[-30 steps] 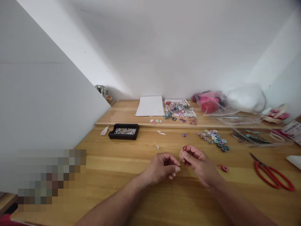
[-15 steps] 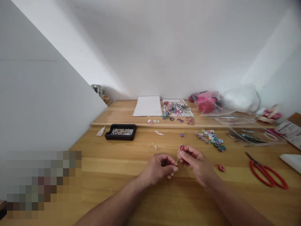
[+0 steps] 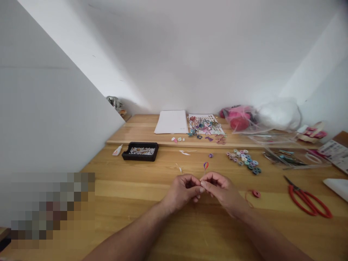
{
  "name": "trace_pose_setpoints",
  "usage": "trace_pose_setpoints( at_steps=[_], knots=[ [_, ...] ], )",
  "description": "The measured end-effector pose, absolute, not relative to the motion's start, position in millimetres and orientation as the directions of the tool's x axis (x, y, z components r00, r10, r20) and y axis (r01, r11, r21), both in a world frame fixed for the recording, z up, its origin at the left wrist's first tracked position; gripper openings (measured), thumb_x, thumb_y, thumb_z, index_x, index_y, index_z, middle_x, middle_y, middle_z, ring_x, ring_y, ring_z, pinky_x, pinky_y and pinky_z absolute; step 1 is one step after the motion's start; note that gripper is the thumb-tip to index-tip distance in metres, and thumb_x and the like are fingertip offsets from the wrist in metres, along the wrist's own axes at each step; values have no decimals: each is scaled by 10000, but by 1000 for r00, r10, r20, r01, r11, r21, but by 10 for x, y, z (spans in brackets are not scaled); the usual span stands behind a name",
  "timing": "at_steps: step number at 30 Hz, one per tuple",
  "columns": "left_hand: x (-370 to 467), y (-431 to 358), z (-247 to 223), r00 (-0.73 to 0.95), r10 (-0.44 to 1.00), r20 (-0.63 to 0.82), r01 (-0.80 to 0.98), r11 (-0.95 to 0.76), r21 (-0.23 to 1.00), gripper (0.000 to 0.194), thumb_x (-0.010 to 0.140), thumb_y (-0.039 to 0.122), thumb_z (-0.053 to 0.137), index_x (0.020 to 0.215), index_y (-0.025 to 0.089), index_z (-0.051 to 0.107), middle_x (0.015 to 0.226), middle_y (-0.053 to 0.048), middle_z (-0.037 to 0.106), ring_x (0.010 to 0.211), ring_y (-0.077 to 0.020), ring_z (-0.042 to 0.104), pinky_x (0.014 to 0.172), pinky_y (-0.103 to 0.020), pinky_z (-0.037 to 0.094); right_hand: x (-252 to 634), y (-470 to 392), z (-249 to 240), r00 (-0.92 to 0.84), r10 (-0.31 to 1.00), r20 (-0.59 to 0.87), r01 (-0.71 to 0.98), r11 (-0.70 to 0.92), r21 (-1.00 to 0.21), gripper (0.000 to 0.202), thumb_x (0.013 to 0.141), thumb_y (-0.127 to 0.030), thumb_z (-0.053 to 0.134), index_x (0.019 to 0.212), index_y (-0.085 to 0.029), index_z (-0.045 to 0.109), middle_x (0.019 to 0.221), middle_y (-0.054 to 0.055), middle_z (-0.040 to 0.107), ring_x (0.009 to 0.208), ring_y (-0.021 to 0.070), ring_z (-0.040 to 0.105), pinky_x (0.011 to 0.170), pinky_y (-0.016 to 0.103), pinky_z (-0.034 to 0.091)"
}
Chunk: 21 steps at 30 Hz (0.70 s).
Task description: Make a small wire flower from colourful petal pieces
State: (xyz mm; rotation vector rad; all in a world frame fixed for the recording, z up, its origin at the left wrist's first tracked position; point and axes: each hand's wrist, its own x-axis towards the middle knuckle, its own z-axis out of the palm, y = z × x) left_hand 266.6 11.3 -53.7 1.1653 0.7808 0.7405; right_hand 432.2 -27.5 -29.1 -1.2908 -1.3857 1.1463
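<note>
A small petal-shaped piece (image 3: 206, 165) in purple, red and orange stands up on a thin stem above my fingers. My right hand (image 3: 224, 191) is closed, thumb and index finger pinching low on that stem. Its fingertips meet those of my left hand (image 3: 182, 192), also closed in a pinch at the stem's lower end, which the fingers hide. Right of my right hand lies a red thread bobbin (image 3: 256, 194) with a loose curl of thread. Beyond my hands a small white petal piece (image 3: 180, 169) with a fine wire lies on the table.
Red-handled scissors (image 3: 308, 199) lie at the right. Several thread bobbins (image 3: 244, 159) cluster behind them, near a clear tray of tools (image 3: 288, 157). A black tray (image 3: 141, 156) of beads and a glue bottle (image 3: 117, 150) stand left. The raised shelf (image 3: 136, 130) bears paper and flower pieces.
My right hand has slid down the stem to meet my left fingertips, so the coloured petal now shows above them. The red thread by the bobbin shows more fully.
</note>
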Motion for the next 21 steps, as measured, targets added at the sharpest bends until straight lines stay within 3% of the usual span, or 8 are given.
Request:
trace_pose_setpoints(
  at_steps=[13,21],
  knots=[
    [2649,78,-468,533,830,-163,-54,226,973,428,644,479,787,772,132,573,536,29,579,423,-93,555,404,-187,447,4301,-267,-395,-27,997,66,153,69,-986,233,834,-400,655,751,-189,601,680,-16,529,609,111,431,574,262,351],
    [2630,80,-433,580,793,-186,-93,291,952,450,618,474,806,779,120,580,596,13,605,460,-81,563,449,-195,474,4329,-266,-364,-110,994,7,113,20,-993,237,854,-406,637,784,-187,582,681,-16,544,618,114,452,577,257,363]
  ],
)
